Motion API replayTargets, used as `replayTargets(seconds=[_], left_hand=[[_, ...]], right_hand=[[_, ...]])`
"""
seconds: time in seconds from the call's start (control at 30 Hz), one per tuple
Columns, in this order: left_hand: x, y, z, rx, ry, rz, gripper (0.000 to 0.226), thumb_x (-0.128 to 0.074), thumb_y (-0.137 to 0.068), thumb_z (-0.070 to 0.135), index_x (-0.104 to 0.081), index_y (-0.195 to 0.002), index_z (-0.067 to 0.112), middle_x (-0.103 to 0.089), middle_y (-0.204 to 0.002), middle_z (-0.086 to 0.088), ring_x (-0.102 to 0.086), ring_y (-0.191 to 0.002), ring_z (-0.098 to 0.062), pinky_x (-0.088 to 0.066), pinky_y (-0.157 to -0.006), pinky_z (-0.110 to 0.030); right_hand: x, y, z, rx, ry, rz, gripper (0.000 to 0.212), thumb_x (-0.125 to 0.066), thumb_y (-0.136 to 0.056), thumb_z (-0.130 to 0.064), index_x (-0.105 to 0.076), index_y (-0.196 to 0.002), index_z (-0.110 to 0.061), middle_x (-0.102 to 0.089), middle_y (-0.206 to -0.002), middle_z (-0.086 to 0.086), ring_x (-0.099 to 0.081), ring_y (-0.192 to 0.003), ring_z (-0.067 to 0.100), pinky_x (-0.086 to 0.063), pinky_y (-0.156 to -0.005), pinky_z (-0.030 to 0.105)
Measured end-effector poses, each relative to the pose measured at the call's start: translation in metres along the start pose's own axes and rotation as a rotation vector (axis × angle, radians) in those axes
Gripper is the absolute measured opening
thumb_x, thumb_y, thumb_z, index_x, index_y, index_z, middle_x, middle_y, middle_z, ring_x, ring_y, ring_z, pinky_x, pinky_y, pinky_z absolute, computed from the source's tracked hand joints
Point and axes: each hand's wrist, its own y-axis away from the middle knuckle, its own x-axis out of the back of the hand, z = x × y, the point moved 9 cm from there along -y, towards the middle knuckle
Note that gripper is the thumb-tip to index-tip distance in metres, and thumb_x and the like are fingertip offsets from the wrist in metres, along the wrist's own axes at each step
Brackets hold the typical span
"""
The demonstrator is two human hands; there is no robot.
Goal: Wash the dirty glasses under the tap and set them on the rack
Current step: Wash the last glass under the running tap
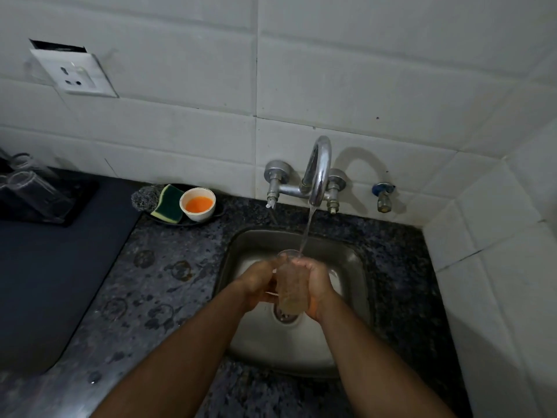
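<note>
While water runs from the tap (316,173), the glass (290,282) is gripped by the left hand (259,282) and right hand (315,285) over the sink (346,260), mouth tilted into the stream so it is rinsed inside.

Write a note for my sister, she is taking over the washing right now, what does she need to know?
Left hand and right hand: both grip one glass, held over the sink.
Tap: running, and the stream lands at the glass's rim.
Rack: far left on the counter, already holding some glasses.
Done: those racked glasses, it seems.
Left: finish rinsing this one and set it on the rack. No other dirty glasses show.
</note>
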Motion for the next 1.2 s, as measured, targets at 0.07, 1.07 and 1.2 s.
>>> replayTargets(seconds=[0.07, 1.07, 1.2], left_hand=[[0.003, 0.001, -0.004, 0.022, -0.029, 0.004, 0.048, -0.054, -0.103, 0.055, -0.072, -0.121, 0.015, -0.076, -0.110, -0.013, -0.074, -0.104, -0.032, -0.061, -0.093, -0.048], [-0.048, -0.014, -0.004, 0.301, 0.503, 0.140, 0.044, -0.040, -0.106, 0.032, -0.062, -0.081, 0.004, -0.065, -0.055, -0.013, -0.058, -0.070, -0.026, -0.044, -0.062, -0.031], [-0.035, -0.009, -0.001, 0.263, 0.542, 0.206, 0.042, -0.040, -0.103, 0.035, -0.063, -0.080, 0.008, -0.063, -0.058, -0.012, -0.058, -0.064, -0.027, -0.043, -0.059, -0.029]], right_hand=[[0.004, -0.006, 0.010, -0.057, -0.051, 0.068, 0.046, -0.046, -0.100, -0.034, -0.082, -0.091, -0.007, -0.078, -0.097, 0.022, -0.076, -0.086, 0.037, -0.055, -0.085, 0.049], [0.047, -0.011, -0.014, 0.496, 0.231, 0.528, 0.016, -0.066, -0.103, -0.029, -0.081, -0.106, -0.025, -0.081, -0.098, 0.000, -0.077, -0.093, 0.017, -0.062, -0.094, 0.043], [0.032, -0.020, -0.007, 0.464, 0.291, 0.335, 0.030, -0.080, -0.091, -0.021, -0.076, -0.119, -0.032, -0.080, -0.108, -0.002, -0.076, -0.101, 0.016, -0.064, -0.092, 0.045]])
